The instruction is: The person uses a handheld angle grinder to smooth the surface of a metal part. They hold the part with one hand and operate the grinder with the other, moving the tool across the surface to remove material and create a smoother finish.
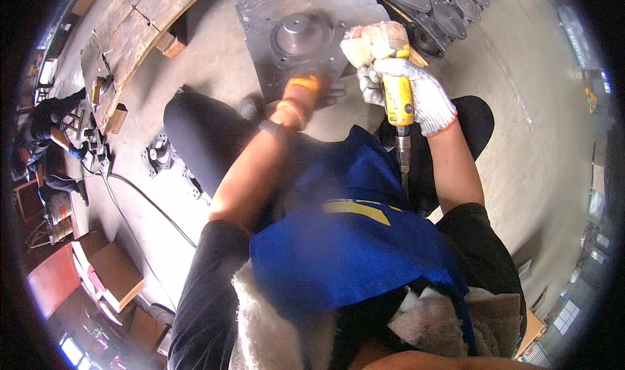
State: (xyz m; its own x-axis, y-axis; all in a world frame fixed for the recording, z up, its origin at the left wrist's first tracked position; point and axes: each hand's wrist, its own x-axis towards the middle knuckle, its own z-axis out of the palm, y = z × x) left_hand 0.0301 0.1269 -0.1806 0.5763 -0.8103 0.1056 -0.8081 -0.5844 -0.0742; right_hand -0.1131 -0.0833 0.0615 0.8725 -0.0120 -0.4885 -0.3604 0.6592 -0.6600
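Note:
My right hand [416,93], in a white knitted glove with an orange cuff, grips the yellow handle of an air impact wrench [398,103]. The wrench's head is covered in worn, whitish material, and a metal hose fitting [403,150] hangs below the handle. My left hand [317,91] is smeared by motion, with orange at the wrist and greyish fingers; it is at the near side of a round metal hub [297,34]. What it may hold cannot be made out. The hub sits on a dark metal plate [260,18] between my knees.
Several round dark metal parts [446,18] are stacked at the far right. A wooden-topped bench [124,34] runs along the left, where another person [52,132] works. Loose metal parts [159,155] and a black hose [153,204] lie on the floor; a cardboard box [117,275] stands lower left.

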